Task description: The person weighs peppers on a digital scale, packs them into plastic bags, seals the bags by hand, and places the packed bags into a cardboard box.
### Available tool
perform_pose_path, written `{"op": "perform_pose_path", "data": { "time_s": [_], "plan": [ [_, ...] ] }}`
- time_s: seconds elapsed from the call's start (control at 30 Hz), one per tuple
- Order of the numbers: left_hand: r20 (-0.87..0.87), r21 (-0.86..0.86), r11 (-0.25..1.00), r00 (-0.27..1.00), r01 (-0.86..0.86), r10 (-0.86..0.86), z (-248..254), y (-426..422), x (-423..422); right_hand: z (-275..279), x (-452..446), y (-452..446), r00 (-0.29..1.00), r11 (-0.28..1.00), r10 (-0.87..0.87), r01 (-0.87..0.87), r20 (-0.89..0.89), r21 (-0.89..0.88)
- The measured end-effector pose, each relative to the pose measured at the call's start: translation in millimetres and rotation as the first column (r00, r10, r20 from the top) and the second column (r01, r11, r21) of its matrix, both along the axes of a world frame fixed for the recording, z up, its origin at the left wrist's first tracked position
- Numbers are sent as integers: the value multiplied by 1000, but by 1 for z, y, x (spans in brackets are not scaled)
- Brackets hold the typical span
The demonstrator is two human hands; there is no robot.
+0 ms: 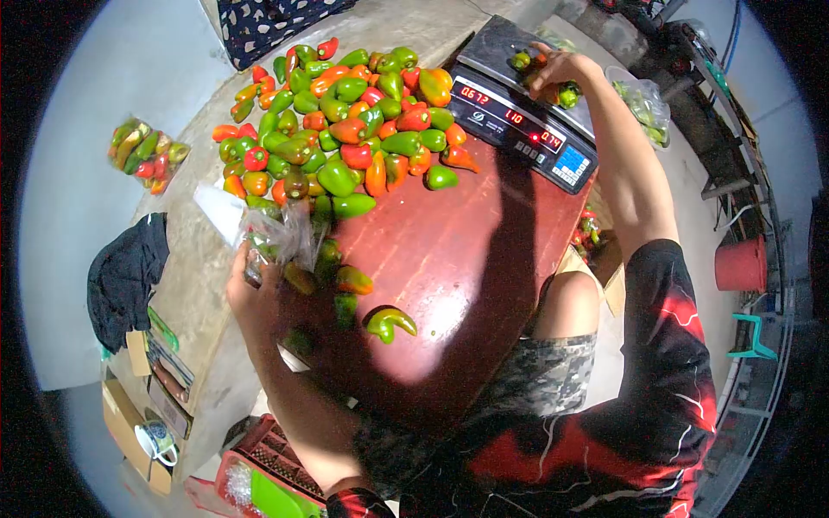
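As we look down, glossy, plump peppers (350,129) in green, red and orange, some blending two colours, lie heaped toward the far side of a reddish table (432,250), while one curved yellow-green pepper (386,319) rests nearer to us. Our left hand (250,289) pinches a crumpled clear bag (298,233) beside the heap. Our right hand (561,73) curls over small peppers (520,60) on a black scale (496,50); we cannot tell whether it grips any.
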State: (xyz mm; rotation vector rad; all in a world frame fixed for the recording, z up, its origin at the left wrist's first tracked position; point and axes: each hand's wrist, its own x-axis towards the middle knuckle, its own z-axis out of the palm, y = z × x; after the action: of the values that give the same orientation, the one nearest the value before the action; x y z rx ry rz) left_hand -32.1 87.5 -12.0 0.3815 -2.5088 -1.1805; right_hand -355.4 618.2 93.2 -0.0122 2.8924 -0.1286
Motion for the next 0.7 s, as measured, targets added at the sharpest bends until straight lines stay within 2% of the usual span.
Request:
{"op": "perform_pose_path", "data": {
  "time_s": [0.03, 0.1, 0.13, 0.2, 0.3, 0.43, 0.5, 0.6, 0.7],
  "plan": [
    [1, 1, 1000, 1000, 1, -1, 0, 0, 1, -1, -3, 1, 1000, 1000, -1, 1, 1, 1],
    [55, 124, 992, 998, -18, 11, 2, 3, 2, 0, -6, 5, 1000, 999, -13, 12, 23, 47],
    [53, 125, 992, 999, -17, 11, 3, 4, 1, -1, -8, 4, 1000, 999, -13, 12, 22, 48],
    [9, 62, 998, 1000, 0, 0, 4, 3, 1, -7, -11, -2, 1000, 977, 25, -25, 5, 211],
    [-17, 33, 999, 1000, 16, -15, 0, 2, 1, 8, 21, -27, 999, 963, 18, -27, 36, 268],
    [23, 44, 998, 999, 33, -34, 5, 4, 1, 3, 19, -17, 999, 968, 29, -21, -30, 250],
    [56, 33, 999, 998, 17, -19, 9, 8, 1, 8, 19, -15, 992, 973, 122, -123, 17, 193],
    [78, -27, 1000, 997, -15, 18, 14, 16, 2, 7, 19, -19, 990, 961, 139, -134, -3, 242],
    [116, 19, 1000, 993, -1, -1, 17, 18, 3, 14, 24, -29, 997, 962, 77, -81, 25, 262]
  ]
}}
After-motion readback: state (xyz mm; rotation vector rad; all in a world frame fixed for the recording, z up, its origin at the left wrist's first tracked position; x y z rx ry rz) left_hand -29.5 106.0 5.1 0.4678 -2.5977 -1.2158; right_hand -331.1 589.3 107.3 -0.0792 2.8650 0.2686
